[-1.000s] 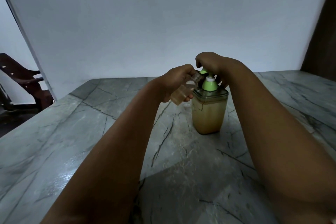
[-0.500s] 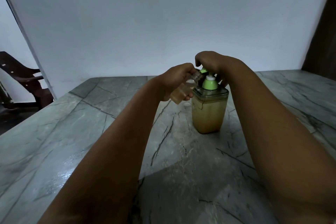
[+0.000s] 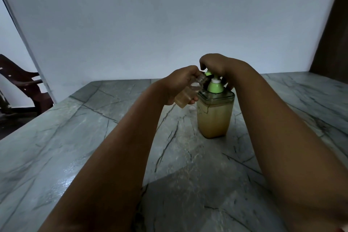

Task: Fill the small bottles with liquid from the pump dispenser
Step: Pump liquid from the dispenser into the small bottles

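A plain pale wall [image 3: 150, 24] stands behind a grey marble table [image 3: 66, 147] streaked with dark veins. The light is dim. At the far left edge, part of a dark wooden chair [image 3: 20, 88] shows beyond the table.

Two bare forearms reach forward from the bottom of the view and meet near the middle of the table.

A dispenser [image 3: 214, 117] stands upright on the table there. Its body is clear and square-sided, filled most of the way with a cloudy tan liquid. A light green pump [image 3: 215, 86] rises from its lid.

The right hand [image 3: 220, 67] sits on top of the pump, fingers curled down over the pump head. The fingertips are hidden behind the hand, so how hard they press cannot be told.

The left hand [image 3: 180, 84] holds a small clear bottle [image 3: 190, 93] just to the left of the pump, lifted above the table. Its fingers are curled around the bottle's body. The bottle tilts, its open neck pointing up and right, close against the green nozzle. Tan liquid fills roughly the lower half of the bottle.

A small pale round thing [image 3: 192, 107] lies on the table just below the bottle, beside the dispenser; it is too small to identify.
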Demonstrator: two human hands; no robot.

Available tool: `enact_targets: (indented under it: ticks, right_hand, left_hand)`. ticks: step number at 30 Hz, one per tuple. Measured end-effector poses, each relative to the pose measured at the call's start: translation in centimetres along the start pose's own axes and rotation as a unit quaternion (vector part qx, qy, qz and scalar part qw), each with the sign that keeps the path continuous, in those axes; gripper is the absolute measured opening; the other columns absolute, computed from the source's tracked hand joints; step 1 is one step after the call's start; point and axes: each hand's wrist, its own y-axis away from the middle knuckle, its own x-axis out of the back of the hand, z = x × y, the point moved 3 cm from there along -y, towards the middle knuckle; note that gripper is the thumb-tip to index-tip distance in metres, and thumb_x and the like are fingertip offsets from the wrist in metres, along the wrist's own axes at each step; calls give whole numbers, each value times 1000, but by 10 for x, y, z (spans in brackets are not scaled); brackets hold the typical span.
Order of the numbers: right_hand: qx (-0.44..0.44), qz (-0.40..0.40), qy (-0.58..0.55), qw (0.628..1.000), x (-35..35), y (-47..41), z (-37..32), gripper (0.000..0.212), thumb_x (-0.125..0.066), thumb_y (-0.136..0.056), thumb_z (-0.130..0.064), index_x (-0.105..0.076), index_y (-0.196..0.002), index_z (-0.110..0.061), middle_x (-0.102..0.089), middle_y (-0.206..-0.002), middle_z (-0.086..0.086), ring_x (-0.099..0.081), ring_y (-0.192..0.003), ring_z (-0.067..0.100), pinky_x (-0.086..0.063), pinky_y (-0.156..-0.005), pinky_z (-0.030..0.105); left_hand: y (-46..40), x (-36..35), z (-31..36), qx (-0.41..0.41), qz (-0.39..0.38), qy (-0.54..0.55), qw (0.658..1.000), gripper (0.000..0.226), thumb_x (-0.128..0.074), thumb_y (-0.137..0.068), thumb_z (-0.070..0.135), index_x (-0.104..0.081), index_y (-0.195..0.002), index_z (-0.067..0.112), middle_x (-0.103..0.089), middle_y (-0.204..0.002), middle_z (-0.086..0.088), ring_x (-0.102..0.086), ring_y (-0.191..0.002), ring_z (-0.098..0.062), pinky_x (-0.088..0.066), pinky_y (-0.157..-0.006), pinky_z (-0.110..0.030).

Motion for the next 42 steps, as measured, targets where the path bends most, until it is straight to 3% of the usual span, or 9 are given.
enact_targets:
  ticks: [2, 9, 18, 23, 28, 31, 34, 37, 42]
  right_hand:
    - [-2, 0, -3, 1000, 2, 0, 0, 8, -33, -95, -12, -37, -90, -7, -38, -69, 10, -34, -58, 22, -35, -72, 36]
    - [5, -10, 39, 999, -4, -6, 4, 29, -34, -92, -7, -43, -64, -7, -46, -63, 10, -39, -54, 21, -33, -55, 24]
    - [-19, -13, -27, 999, 5, -1, 2, 17, -37, -95, -22, -45, -95, -8, -45, -69, 6, -41, -60, 21, -37, -60, 29]
    - [10, -10, 40, 999, -1, -4, 1, 27, -36, -92, -8, -43, -66, -5, -46, -67, 13, -40, -57, 21, -36, -56, 27]
    - [10, -8, 43, 999, -4, -5, 1, 18, -34, -93, -7, -51, -89, -2, -51, -68, 10, -40, -54, 20, -36, -51, 25]
    - [9, -4, -4, 1000, -2, -3, 2, 21, -33, -95, -10, -52, -98, -2, -45, -71, 11, -37, -55, 19, -43, -65, 29]
    - [-6, 2, -32, 999, 3, -2, 4, 21, -35, -96, -17, -43, -79, -8, -42, -68, 7, -38, -57, 20, -35, -58, 27]
    - [-5, 9, -32, 999, 0, -6, 2, 26, -33, -94, -4, -32, -68, -9, -32, -67, 8, -32, -59, 20, -31, -54, 24]
    - [3, 8, 26, 1000, -3, -7, 3, 25, -33, -92, -6, -37, -68, -10, -39, -68, 10, -36, -58, 21, -34, -53, 25]
  left_hand:
    - [0, 0, 0, 0, 0, 1, 1000, 29, -40, -93, 28, -59, -90, 7, -61, -55, -4, -56, -53, -21, -46, -50, -24]
    - [1, 0, -1, 2, 1, 7, 1000, 28, -41, -93, 27, -58, -85, 6, -60, -55, -4, -56, -51, -21, -47, -47, -24]
    - [1, 0, -1, 5, -13, 8, 1000, 29, -39, -95, 28, -57, -91, 6, -61, -55, -3, -55, -51, -21, -46, -47, -23]
    - [-1, 1, -2, 0, -5, 4, 1000, 31, -40, -94, 28, -58, -97, 3, -61, -59, -6, -56, -51, -21, -47, -47, -24]
    - [-2, 1, -2, -2, -8, 3, 1000, 31, -41, -94, 27, -58, -97, 1, -60, -58, -6, -57, -50, -20, -47, -46, -23]
    - [-1, 0, -2, -2, -13, 3, 1000, 31, -39, -94, 28, -58, -93, 4, -60, -58, -5, -56, -51, -20, -47, -47, -23]
    - [0, 0, -2, 2, -8, 5, 1000, 29, -40, -94, 28, -58, -89, 6, -61, -56, -4, -56, -52, -21, -47, -48, -24]
    - [-1, 1, -3, 4, -3, 6, 1000, 29, -41, -94, 28, -58, -90, 6, -61, -56, -5, -56, -51, -21, -47, -47, -24]
    - [-1, 1, -2, 6, -3, 8, 1000, 28, -43, -92, 28, -58, -90, 4, -60, -57, -6, -56, -51, -21, -47, -47, -24]
